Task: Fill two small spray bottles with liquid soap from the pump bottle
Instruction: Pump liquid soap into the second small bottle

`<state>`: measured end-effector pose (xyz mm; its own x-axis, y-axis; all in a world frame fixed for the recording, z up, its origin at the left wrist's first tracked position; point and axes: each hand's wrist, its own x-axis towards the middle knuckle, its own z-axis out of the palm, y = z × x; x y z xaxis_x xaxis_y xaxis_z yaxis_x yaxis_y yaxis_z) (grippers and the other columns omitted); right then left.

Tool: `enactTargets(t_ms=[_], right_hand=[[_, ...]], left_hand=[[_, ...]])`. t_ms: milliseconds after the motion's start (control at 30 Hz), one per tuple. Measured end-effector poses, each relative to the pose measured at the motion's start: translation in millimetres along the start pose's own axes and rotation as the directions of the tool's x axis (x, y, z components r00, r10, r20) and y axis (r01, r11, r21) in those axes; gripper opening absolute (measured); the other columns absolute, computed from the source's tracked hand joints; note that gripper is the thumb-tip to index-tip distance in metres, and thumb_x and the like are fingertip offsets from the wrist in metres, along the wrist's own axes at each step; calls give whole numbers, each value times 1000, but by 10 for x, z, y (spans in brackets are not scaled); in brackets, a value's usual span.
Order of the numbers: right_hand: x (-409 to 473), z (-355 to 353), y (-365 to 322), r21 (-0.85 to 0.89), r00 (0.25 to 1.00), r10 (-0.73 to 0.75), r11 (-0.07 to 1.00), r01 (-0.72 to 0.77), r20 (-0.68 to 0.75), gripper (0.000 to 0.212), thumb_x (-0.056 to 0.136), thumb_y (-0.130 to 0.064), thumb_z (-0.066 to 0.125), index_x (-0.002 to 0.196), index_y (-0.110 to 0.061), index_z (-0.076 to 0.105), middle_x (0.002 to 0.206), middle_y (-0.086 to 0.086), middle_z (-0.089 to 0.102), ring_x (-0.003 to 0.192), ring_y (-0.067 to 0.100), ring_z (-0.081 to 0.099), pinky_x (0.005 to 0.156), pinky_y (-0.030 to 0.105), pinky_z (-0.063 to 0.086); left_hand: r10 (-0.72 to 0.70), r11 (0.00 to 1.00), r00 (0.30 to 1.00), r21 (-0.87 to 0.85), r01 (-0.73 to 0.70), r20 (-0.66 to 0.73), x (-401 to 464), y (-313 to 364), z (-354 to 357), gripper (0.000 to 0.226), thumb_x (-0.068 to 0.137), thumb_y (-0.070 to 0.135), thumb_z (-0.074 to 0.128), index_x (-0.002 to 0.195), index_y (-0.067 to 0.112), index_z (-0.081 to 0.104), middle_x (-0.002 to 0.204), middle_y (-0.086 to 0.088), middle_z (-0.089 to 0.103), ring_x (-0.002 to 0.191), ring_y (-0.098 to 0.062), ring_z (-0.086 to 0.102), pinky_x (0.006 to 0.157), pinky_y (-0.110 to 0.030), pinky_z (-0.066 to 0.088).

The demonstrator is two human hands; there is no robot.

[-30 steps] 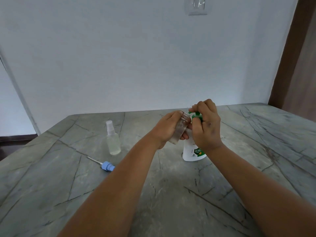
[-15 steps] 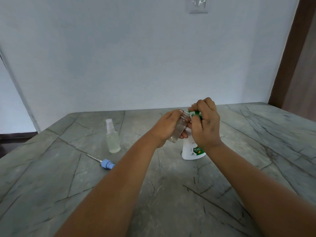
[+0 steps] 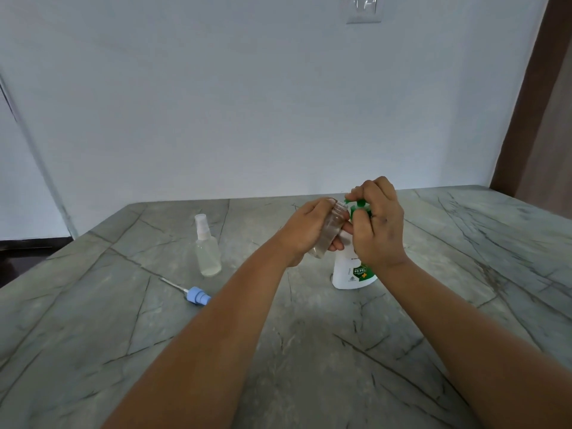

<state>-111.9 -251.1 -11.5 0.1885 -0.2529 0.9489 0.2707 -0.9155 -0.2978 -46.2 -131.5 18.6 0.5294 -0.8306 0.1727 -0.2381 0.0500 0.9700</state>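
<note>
an open bottle (image 3: pixel 328 229) is gripped, tilted, by the curled fingers of the left hand (image 3: pixel 305 231), its mouth held against the green pump (image 3: pixel 358 206). the pump is covered by the right hand (image 3: pixel 378 226), fingers curled over its head, which sits higher than half a second ago. the pump bottle (image 3: pixel 349 273) stands on the surface (image 3: pixel 309 351), right of centre. a capped spray bottle (image 3: pixel 206 246) stands unmoved to the left; nearer, a blue sprayer (image 3: pixel 195 295) lies where it was.
</note>
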Motion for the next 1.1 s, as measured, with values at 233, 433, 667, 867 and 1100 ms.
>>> enactTargets(t_ms=[233,433,667,867,1100], right_hand=[[-19,-16,15,15,999,-16,1000,15,43,25,74,-8,36,89,-3,56,92,-1,44,83,25,51,67,46,47],[6,-5,-14,16,999,23,1000,-23,34,24,73,-4,38,86,-4,57,92,2,47,85,27,53,70,43,48],[-7,-4,1,11,1000,16,1000,-16,23,18,73,-4,39,79,-3,56,85,1,46,79,27,51,64,44,46],[6,-18,-18,57,999,37,998,-39,31,31,75,-11,34,89,0,59,93,3,48,83,21,53,68,30,47],[27,-12,3,34,999,44,998,-45,17,19,74,-9,36,79,-9,55,86,3,48,78,24,53,63,42,48]], left_hand=[[3,1000,1000,15,-3,2,-4,10,-5,38,108,26,30,99,6,61,65,3,71,53,-15,63,56,-25,52],[12,999,1000,31,-12,-1,-2,3,-5,39,108,26,29,99,7,61,64,4,71,53,-14,63,55,-23,53],[6,1000,1000,14,-6,5,9,-8,-8,40,108,27,29,96,9,62,68,3,73,53,-15,64,57,-26,53],[14,1000,1000,11,-15,10,6,-6,-15,39,108,27,29,96,8,61,71,1,73,53,-15,63,55,-25,52],[8,1000,1000,-7,-8,11,7,-7,-17,39,109,27,30,100,6,62,69,1,73,53,-15,63,56,-25,53]])
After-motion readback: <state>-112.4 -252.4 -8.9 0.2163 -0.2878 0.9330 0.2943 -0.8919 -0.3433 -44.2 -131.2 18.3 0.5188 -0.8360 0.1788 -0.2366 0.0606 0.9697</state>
